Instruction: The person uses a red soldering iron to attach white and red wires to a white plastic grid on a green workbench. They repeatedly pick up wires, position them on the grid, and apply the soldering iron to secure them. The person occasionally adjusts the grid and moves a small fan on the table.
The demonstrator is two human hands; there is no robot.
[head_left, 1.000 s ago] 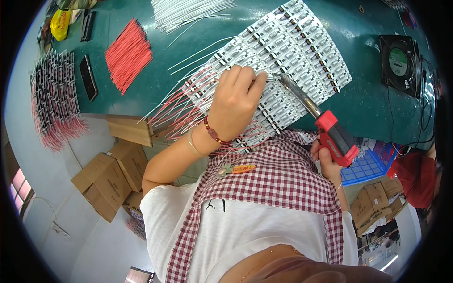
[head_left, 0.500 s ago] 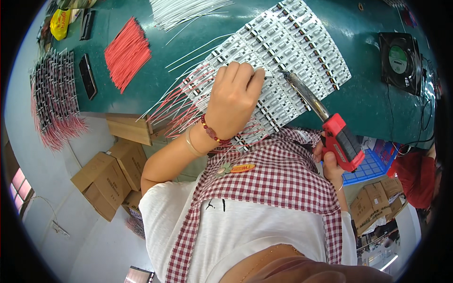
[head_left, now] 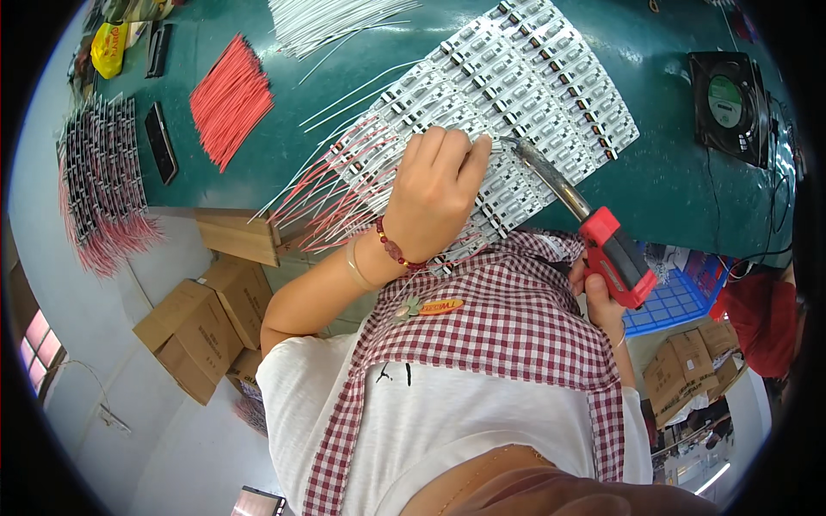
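A sheet of small white circuit boards (head_left: 551, 95) lies at an angle on the green table, its near corner reaching the apron. Above its middle my left hand (head_left: 437, 185) is closed in a pinch; what the fingertips hold is too small to make out. My right hand (head_left: 602, 299) grips the red and black handle of a soldering iron (head_left: 613, 254). The iron's tip touches or hovers just over the boards, close to my left fingertips. Red and white wires (head_left: 331, 193) stick out from the sheet's left side, partly hidden under my left hand.
Left of the sheet lie a bundle of red wires (head_left: 231, 103), a phone (head_left: 160, 142) and wired boards (head_left: 103, 172) hanging over the edge. White wires (head_left: 331, 21) lie at the back. A black fan (head_left: 730, 107) stands at right, above a blue basket (head_left: 675, 301). Cardboard boxes (head_left: 194, 335) sit below.
The soldering iron's tip has shifted slightly left and down, closer to my left fingertips. My left hand has moved a little right and toward me, still pinched.
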